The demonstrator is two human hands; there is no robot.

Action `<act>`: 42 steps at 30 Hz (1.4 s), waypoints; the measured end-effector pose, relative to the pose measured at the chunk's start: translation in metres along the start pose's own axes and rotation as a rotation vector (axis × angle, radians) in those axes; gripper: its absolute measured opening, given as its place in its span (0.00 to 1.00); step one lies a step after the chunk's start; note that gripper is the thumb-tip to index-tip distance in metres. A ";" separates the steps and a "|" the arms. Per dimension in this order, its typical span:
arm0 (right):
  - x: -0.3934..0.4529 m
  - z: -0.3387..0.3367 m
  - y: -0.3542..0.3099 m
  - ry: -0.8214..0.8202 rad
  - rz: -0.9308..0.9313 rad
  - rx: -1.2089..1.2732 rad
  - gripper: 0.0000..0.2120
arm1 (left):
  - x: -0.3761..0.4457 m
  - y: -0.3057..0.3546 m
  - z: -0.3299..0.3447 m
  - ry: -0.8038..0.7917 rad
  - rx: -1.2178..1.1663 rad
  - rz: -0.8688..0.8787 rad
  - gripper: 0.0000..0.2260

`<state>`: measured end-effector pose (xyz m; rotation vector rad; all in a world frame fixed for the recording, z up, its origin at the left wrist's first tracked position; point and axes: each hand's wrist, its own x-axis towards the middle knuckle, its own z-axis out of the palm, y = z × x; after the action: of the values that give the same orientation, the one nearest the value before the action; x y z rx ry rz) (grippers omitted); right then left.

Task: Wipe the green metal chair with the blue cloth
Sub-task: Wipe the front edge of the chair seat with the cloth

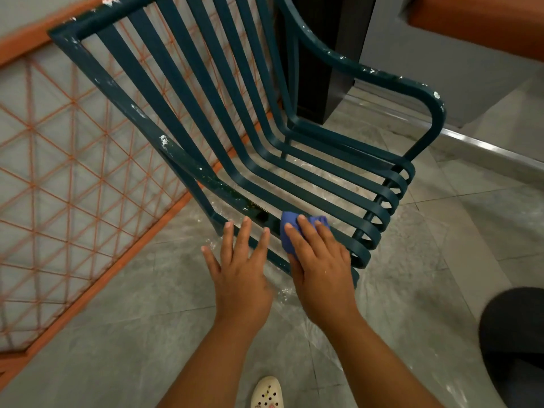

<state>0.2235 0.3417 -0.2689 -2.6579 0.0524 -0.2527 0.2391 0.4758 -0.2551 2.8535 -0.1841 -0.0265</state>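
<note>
Clearly paint-chipped, the green metal chair [265, 160] bears the right hand [321, 263] pressing the blue cloth [290, 228] flat-fingered.

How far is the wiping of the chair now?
In hand: the right hand presses the blue cloth on a seat slat near the front of the green chair; the left hand lies open beside it. Left: white flecks still show on the back frame and armrest.
</note>
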 end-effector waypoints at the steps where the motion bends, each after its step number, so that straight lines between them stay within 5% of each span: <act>1: -0.005 0.003 0.001 0.020 0.011 -0.054 0.25 | 0.000 -0.004 0.001 0.009 -0.006 -0.017 0.40; 7: 0.038 0.007 -0.023 -0.040 0.226 -0.106 0.21 | -0.002 -0.024 0.006 0.054 -0.042 -0.095 0.36; 12: 0.070 0.010 -0.056 -0.054 0.191 0.224 0.22 | -0.002 -0.032 0.010 0.081 -0.071 -0.137 0.36; 17: 0.086 0.026 -0.061 -0.298 -0.102 -0.134 0.30 | -0.004 -0.043 0.010 0.068 -0.079 -0.160 0.35; 21: 0.069 0.016 -0.049 -0.351 -0.094 -0.197 0.31 | -0.001 -0.047 0.006 0.054 -0.078 -0.184 0.35; 27: 0.075 0.015 -0.063 -0.298 0.168 -0.157 0.29 | 0.007 -0.052 0.000 0.051 -0.072 -0.189 0.35; 35: 0.051 0.016 -0.039 -0.223 -0.323 -0.184 0.32 | 0.020 -0.047 -0.009 0.049 -0.109 -0.163 0.36; 40: 0.060 0.014 -0.035 -0.125 0.031 -0.129 0.31 | 0.038 -0.042 -0.021 -0.015 -0.074 -0.085 0.35; 42: 0.068 0.023 -0.051 -0.139 -0.005 -0.175 0.32 | 0.048 -0.041 -0.026 -0.041 -0.036 -0.114 0.36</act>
<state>0.2939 0.3920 -0.2545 -2.8429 0.0240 -0.0664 0.2923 0.5157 -0.2412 2.8253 -0.0287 -0.1108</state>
